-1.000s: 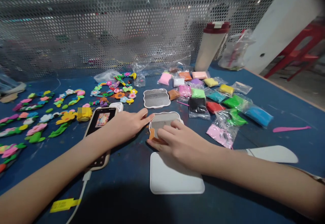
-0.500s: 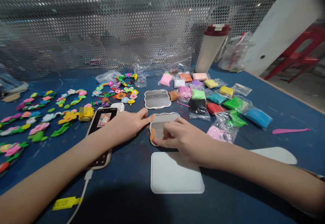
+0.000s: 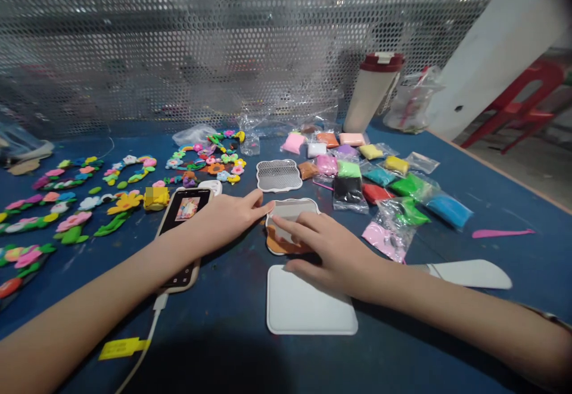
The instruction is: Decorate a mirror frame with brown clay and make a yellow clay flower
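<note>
While the white board [image 3: 308,316] lies at the lower centre, nearest the body, the right hand [image 3: 328,248] sits over its upper part with fingers spread, the index reaching across the scallop-edged plate [image 3: 294,208], seemingly to bear on the orange clay [image 3: 277,244] lining its lower left. That plate rests flat at mid-frame. The left hand [image 3: 241,210] meets its left edge with the fingertips, likely to stop it sliding; whether they pinch, I cannot tell. Left of centre, partly covered by the left forearm, a phone [image 3: 172,215] lies screen up, presumably for easy viewing. Beyond, a matching plate [image 3: 279,175] lies near centre, with clay packets [image 3: 351,191] fanned rightward, perhaps so colours show. A tumbler [image 3: 370,99] stands upper right.
</note>
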`<state>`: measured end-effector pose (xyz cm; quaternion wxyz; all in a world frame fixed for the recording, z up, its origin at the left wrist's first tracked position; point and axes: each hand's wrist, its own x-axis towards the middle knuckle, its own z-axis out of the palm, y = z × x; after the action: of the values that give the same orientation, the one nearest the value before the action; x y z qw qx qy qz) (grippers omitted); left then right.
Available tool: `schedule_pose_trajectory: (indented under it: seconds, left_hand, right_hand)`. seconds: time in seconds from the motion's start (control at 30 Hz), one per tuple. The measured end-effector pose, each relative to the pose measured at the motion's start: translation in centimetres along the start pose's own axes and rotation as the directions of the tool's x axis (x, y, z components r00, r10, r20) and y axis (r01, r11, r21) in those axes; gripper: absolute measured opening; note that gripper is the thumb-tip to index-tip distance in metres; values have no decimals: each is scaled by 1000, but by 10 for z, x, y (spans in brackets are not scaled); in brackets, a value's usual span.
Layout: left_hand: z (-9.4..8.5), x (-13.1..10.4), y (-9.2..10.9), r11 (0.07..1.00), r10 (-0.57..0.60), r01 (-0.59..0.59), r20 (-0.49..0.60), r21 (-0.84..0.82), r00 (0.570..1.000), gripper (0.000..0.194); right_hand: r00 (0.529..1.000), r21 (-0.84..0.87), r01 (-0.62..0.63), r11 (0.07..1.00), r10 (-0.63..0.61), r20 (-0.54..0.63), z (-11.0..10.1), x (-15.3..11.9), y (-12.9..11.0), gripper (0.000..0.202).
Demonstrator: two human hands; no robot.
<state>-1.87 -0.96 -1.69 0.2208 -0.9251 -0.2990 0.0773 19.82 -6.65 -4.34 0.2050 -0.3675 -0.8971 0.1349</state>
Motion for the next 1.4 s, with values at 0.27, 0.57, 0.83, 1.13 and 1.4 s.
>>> schedule_pose_trajectory:
  seconds: [0.27,0.57,0.83,1.13,1.4]
  left_hand:
    - [1,-2,0,999,-13,12,-21,-50,1000,46]
    - [-25,-7,4,964,-121,95,-90,-250,989,37]
    - [-36,7,42,951,-127,111,-37,-290,991,68]
    - [-32,4,35,973,-200,202,28,-115,979,57]
    - [-39,-4,3,685,-341,267,25,-677,940,39]
  right_hand:
    - [992,124,-120,985,116,42,2,8,-9,37]
    - [984,135,-153,979,163,-70,-47,21,37,30]
    - [988,68,64,996,-73,138,-29,27,51,61]
    - [997,-150,53,987,-45,56,-32,4,47,37]
    - [998,-227,-24,974,38,59,-21,-35,15,49]
